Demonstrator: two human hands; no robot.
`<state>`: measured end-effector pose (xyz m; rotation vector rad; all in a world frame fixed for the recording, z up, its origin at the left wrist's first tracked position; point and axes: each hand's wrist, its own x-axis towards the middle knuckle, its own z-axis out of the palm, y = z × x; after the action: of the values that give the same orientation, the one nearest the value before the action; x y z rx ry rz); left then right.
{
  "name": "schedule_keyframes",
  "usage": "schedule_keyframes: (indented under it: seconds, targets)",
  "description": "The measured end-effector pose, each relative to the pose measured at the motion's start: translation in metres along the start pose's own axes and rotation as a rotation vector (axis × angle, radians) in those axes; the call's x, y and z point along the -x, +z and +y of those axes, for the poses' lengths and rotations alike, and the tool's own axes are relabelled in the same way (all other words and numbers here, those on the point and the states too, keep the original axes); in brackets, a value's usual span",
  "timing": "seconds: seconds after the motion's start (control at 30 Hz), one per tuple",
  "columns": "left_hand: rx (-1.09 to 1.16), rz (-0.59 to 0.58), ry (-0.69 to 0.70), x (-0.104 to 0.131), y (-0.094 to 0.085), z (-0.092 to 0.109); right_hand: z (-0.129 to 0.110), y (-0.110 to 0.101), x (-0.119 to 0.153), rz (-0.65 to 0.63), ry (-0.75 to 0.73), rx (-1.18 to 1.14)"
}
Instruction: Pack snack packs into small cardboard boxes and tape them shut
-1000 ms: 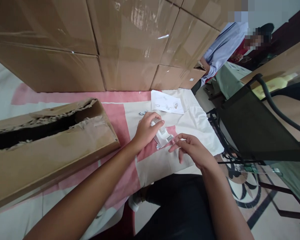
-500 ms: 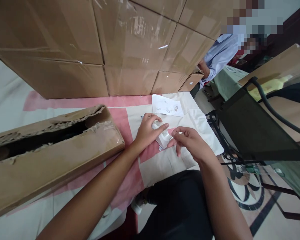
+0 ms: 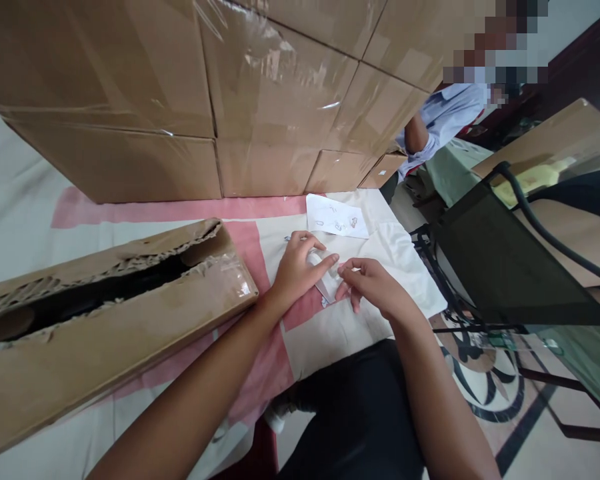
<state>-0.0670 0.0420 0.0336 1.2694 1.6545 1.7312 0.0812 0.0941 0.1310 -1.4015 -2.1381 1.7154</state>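
Note:
A small white box (image 3: 325, 283) rests on the pink and cream cloth. My left hand (image 3: 301, 263) grips it from the far left side, thumb over its top and fingers curled behind. Close by on the right, my right hand (image 3: 369, 283) has thumb and index finger pinched together at the box's upper edge. Whatever lies between those fingertips is too small to make out. Just beyond the box lies a sheet of white paper (image 3: 337, 215) with small printed drawings.
Large taped cardboard boxes (image 3: 280, 100) form a wall behind. A torn-open long carton (image 3: 130, 347) lies at the left. A dark folding chair (image 3: 510, 260) stands right of the cloth. Another person in a blue shirt (image 3: 443, 117) is at the far right.
The right hand has shifted slightly left, closer to the left thumb, over the white box. The left hand keeps its hold. The whole view has moved a little.

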Motion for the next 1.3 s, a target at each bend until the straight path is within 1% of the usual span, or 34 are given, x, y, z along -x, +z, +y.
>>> schedule_keyframes:
  seconds: [0.07,0.17,0.23,0.3,0.47,0.57,0.77,1.1,1.3]
  targets:
    - [-0.022,0.009,0.003,0.001,0.0,0.0,-0.004,0.002,-0.002,-0.003,0.001,0.015]
    - [-0.04,0.007,0.006,0.001,-0.001,0.002,-0.006,0.003,-0.001,0.055,-0.019,-0.008]
    - [-0.047,-0.027,0.021,0.001,-0.001,0.003,-0.005,0.0,0.001,0.104,-0.046,-0.024]
    - [-0.085,-0.07,0.035,0.002,-0.001,0.004,-0.002,-0.004,0.005,0.126,-0.063,-0.023]
    - [-0.217,-0.15,0.085,0.003,-0.001,0.001,0.005,-0.012,0.013,0.118,-0.071,-0.002]
    - [-0.237,-0.194,0.109,0.004,-0.002,0.001,0.006,-0.014,0.016,0.103,-0.071,0.001]
    - [-0.242,-0.27,0.109,0.004,-0.006,0.003,0.002,-0.017,0.023,0.104,-0.103,-0.03]
    - [-0.311,-0.268,0.163,0.006,-0.002,0.002,0.016,-0.025,0.036,0.157,-0.097,-0.111]
    - [-0.336,-0.259,0.169,0.006,0.0,0.001,0.015,-0.023,0.039,0.175,-0.13,-0.118]
